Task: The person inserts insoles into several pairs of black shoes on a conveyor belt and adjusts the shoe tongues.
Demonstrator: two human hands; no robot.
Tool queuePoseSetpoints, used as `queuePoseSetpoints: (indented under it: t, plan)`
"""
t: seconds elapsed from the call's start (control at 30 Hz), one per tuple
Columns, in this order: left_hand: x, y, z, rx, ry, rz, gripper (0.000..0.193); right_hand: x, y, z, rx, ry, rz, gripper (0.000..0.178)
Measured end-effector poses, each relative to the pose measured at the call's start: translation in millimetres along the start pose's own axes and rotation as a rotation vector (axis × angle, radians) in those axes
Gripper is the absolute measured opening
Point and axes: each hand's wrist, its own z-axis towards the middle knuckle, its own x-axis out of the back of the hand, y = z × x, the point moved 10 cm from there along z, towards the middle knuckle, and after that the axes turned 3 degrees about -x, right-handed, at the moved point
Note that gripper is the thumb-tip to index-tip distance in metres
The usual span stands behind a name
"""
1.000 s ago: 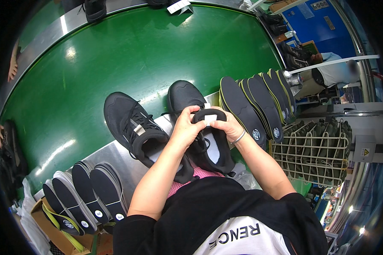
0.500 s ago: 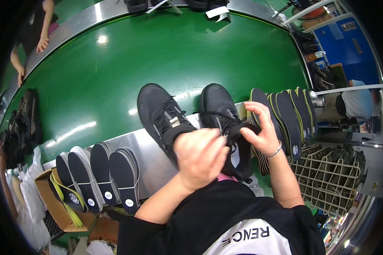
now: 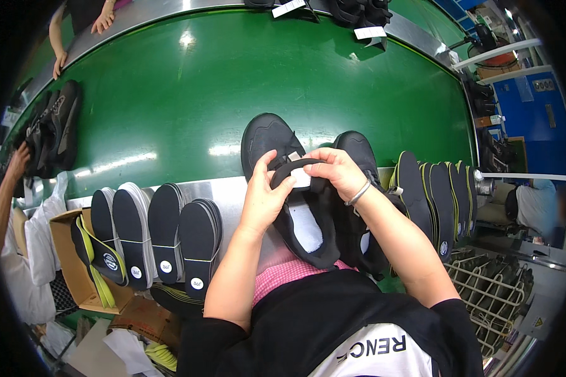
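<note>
A pair of black lace-up shoes stands at the metal edge in front of me, toes pointing away. My left hand and my right hand both pinch the padded tongue of the left shoe, one on either side. A white label shows on the tongue's inner face. Inside that shoe's opening lies a pale inner sole. Close against it is the right shoe, partly hidden beneath my right hand and forearm.
Banded insole stacks stand left of me beside a cardboard box. More green-edged insoles lean at the right, above a wire rack. Beyond stretches a green belt. Other people's hands show at the far left.
Both hands have come together on the left shoe's tongue, which is now pulled up and back toward me. Earlier, my right hand was open by the right shoe. The view has shifted.
</note>
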Motion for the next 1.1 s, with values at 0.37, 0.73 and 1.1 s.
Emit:
queuePoseSetpoints:
  t: [0.37,0.73,1.1]
  plan:
    - [-6,3,-8,0.147,-0.083,-0.145,0.067,-3,-2,-6,0.042,-0.021,-0.005,0.025]
    - [-1,-5,-6,0.124,-0.038,-0.101,0.065,-9,0,-7,-0.027,-0.087,-0.067,0.042]
    - [0,2,-6,0.091,-0.020,-0.068,0.063,-8,5,-4,-0.065,-0.095,-0.023,0.039]
